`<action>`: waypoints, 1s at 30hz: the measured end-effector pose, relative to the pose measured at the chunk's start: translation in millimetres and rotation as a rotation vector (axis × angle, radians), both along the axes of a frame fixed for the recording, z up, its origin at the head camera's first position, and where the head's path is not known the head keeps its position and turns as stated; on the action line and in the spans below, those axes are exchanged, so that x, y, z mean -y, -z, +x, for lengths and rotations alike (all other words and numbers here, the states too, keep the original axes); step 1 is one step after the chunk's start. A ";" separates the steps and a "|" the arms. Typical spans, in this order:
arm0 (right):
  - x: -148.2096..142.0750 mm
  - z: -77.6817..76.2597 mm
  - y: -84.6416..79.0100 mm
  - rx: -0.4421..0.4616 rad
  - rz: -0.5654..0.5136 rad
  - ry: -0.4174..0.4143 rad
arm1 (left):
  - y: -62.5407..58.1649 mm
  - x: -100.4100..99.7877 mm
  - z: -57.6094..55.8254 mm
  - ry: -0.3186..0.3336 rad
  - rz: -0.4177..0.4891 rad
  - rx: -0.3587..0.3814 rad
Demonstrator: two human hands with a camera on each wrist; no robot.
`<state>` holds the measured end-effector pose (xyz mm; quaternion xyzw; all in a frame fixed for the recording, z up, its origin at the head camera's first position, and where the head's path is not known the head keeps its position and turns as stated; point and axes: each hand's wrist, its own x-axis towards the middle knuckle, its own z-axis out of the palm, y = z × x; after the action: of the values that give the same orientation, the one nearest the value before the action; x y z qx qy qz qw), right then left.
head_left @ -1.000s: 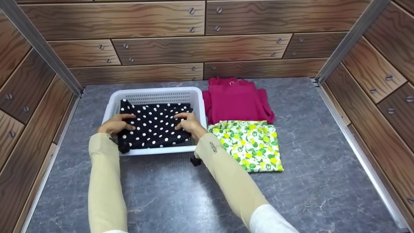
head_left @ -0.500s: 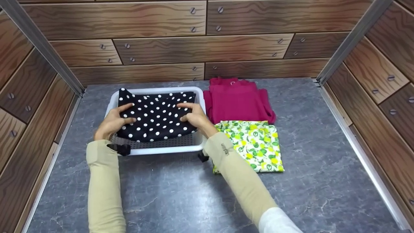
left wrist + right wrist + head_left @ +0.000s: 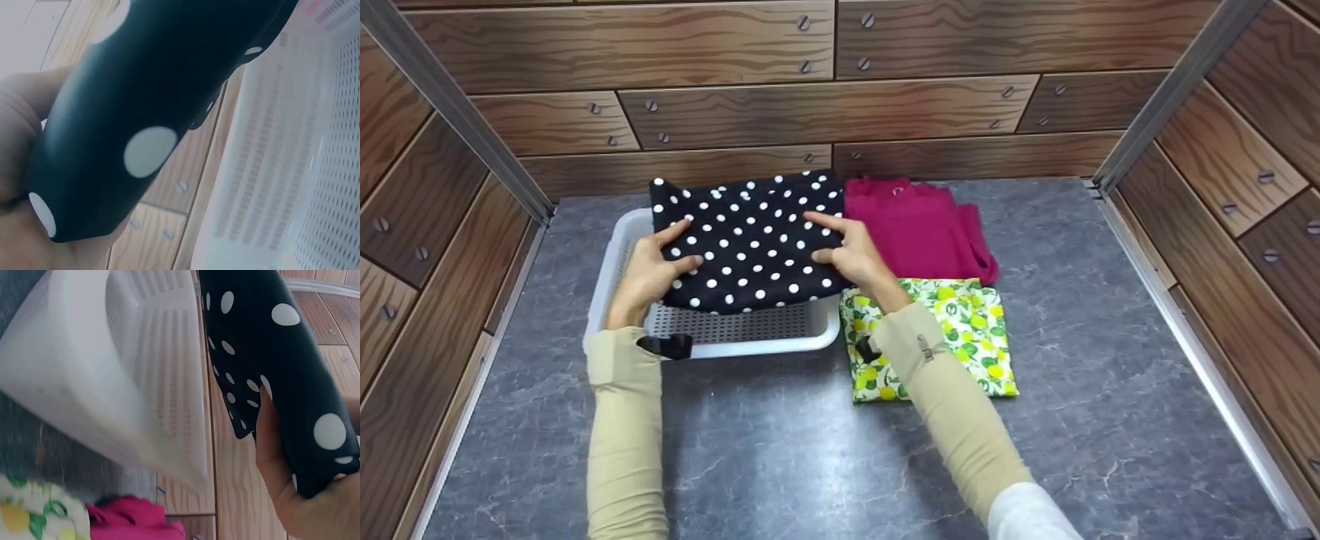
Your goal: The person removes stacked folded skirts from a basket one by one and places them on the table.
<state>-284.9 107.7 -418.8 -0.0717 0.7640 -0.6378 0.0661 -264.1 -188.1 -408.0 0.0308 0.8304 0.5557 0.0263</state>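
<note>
A folded black cloth with white polka dots (image 3: 754, 247) is held up over the white plastic basket (image 3: 765, 347). My left hand (image 3: 649, 274) grips its left edge, thumb and index finger on top. On the opposite edge, my right hand (image 3: 855, 251) holds it the same way. In the left wrist view the dotted cloth (image 3: 140, 101) hangs beside the basket wall, with part of the left hand (image 3: 22, 129) behind it. Fingers of the right hand (image 3: 306, 509) wrap under the cloth (image 3: 298, 382) in the right wrist view. The visible basket floor is bare perforated plastic.
Right of the basket lies a folded magenta garment (image 3: 915, 236). In front of it is a folded lemon-print cloth (image 3: 967, 345), partly under my right forearm. Wood-patterned walls (image 3: 840, 112) enclose the grey marbled surface (image 3: 765, 450) at the back and sides.
Both hands have lifted the polka-dot cloth from inside the basket, raising it and shifting it to the right. The magenta and lemon-print pieces stay where they were.
</note>
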 end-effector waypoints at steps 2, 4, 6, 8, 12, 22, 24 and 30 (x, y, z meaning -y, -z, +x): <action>-7.6 -0.1 -1.9 -0.010 0.005 0.000 | 0.2 -8.0 0.0 -0.009 0.022 -0.019; -15.7 -0.2 -2.7 -0.018 0.013 0.004 | 0.8 -16.6 -0.3 -0.014 0.046 -0.036; -24.0 0.7 -4.2 -0.022 0.016 0.007 | 0.7 -25.5 -0.7 -0.021 0.054 -0.049; -32.2 1.5 -5.9 -0.028 0.017 0.010 | -0.5 -34.2 -1.2 -0.028 0.055 -0.063; -48.6 2.9 -10.5 -0.049 0.006 0.019 | -5.0 -50.0 -2.7 -0.031 0.032 -0.080; -86.2 5.5 -14.8 -0.101 0.026 0.053 | -5.8 -85.1 -6.2 -0.012 0.083 -0.118; -93.5 6.4 -13.2 -0.097 0.034 0.058 | -3.1 -92.6 -5.7 -0.020 0.091 -0.116; -117.6 9.5 -9.3 -0.101 0.048 0.085 | 3.2 -117.1 -6.3 -0.020 0.102 -0.126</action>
<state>-275.4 225.3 -409.5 -0.0697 0.7839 -0.6169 0.0022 -270.5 -71.0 -411.2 0.0588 0.8014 0.5943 -0.0331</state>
